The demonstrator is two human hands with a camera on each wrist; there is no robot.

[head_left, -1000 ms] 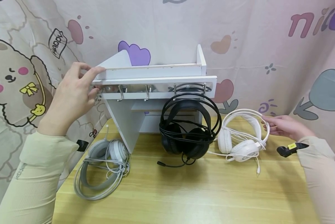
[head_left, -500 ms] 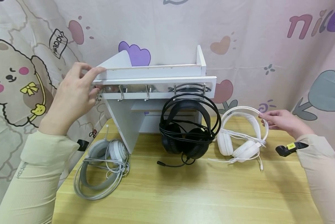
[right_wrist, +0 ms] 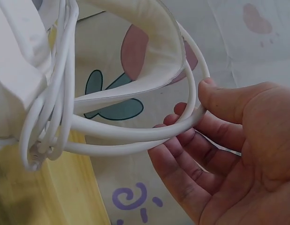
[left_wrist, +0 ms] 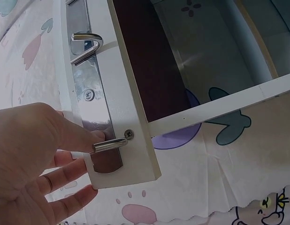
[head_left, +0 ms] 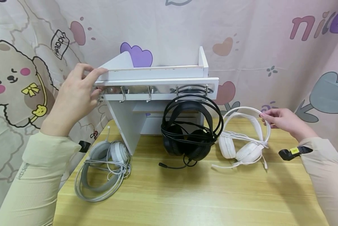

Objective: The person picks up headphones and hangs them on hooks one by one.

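Observation:
My left hand grips the left end of the white hook rail on the small shelf. In the left wrist view the thumb lies on its metal plate beside a hook, and the fingers are behind the board. With thumb and fingers, my right hand holds the headband tubes of white headphones, whose cable is bundled around one side. In the right wrist view the thumb is on top of the tubes and the fingers curl beneath. Black headphones with a boom microphone hang from the right hooks.
Grey headphones with a coiled cable lie on the wooden table at the left. The white shelf stands at the back, before a printed curtain. Two hooks to the left of the black headphones are bare.
My right hand has raised the white headphones' headband slightly, and they stand more upright. Their loose cable and plug have shifted. My left hand keeps its grip on the hook rail.

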